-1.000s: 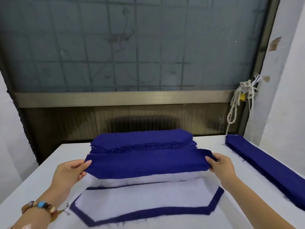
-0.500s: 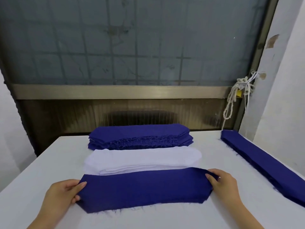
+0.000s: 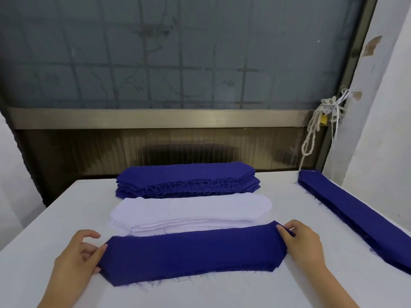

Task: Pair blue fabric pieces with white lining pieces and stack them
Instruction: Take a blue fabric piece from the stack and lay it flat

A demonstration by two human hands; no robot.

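Blue fabric piece (image 3: 191, 254) lies flat between two hands at the lower centre of the frame.
Left hand (image 3: 75, 261) pinches its left end and right hand (image 3: 304, 243) pinches its right end. Just above it sits a stack of white lining pieces (image 3: 189, 212), then a stack of blue fabric pieces (image 3: 186, 178), all on a white table (image 3: 44, 230). A pile of long blue strips (image 3: 355, 216) runs down the right edge. Behind, a frosted window (image 3: 178, 52) fills the upper frame; a rope (image 3: 311, 134) and brass padlock (image 3: 323, 120) hang at right.
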